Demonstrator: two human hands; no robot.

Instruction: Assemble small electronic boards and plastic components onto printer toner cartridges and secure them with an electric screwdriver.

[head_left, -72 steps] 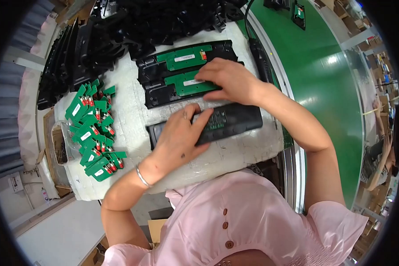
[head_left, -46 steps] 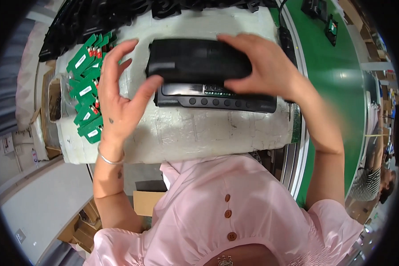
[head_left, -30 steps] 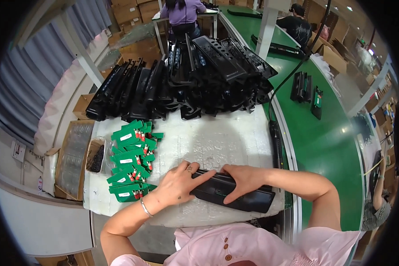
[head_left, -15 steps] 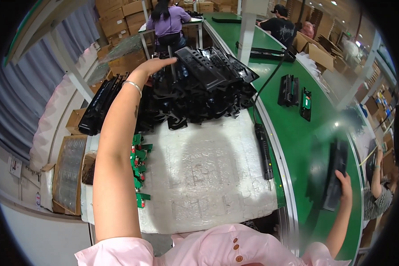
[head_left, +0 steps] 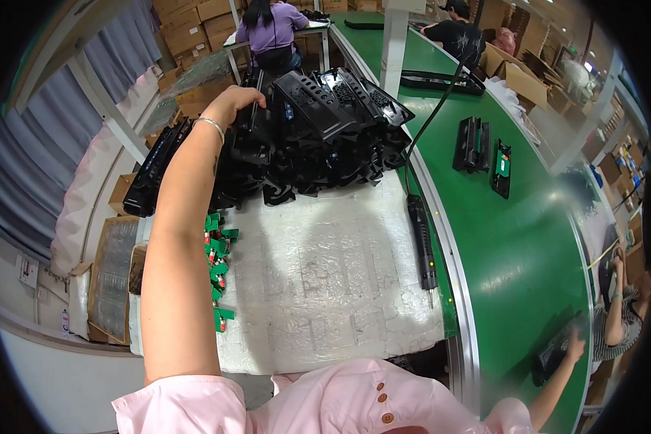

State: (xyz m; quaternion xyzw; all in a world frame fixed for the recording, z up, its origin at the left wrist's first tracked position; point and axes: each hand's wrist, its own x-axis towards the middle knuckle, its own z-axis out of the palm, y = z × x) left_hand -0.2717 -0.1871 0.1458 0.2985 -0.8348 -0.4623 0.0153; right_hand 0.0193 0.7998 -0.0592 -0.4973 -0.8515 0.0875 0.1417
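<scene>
In the head view, we saw the left hand (head_left: 240,100) stretched far up and forward, its fingers curled over the top edge of a black moulded plastic housing (head_left: 255,134) standing in the heap of black plastic housings (head_left: 318,137) at the far end of the counter (head_left: 318,289). The hand was clenched on that edge, and a thin silver bracelet (head_left: 211,123) sat on the wrist. The forearm crossed over the row of small green circuit boards (head_left: 217,264) with red parts, lying along the left side of the white padded sheet (head_left: 325,267) that covered the counter.

The right hand (head_left: 576,349) reached out low on the right, over the green conveyor belt (head_left: 528,239). Its fingers touched a long black plastic unit (head_left: 553,354) lying on the belt; we could not tell whether they gripped it or merely rested on it, for that part was dim and small.

A black electric screwdriver (head_left: 421,242) on a cable lay along the counter's right edge, beside the belt. Farther up the belt sat a black housing (head_left: 471,145) and, just beside it, a narrow black part with a green board (head_left: 502,168). Brown cardboard boxes (head_left: 116,267) stood left of the counter. Other people worked beyond the heap and at the right rim.
</scene>
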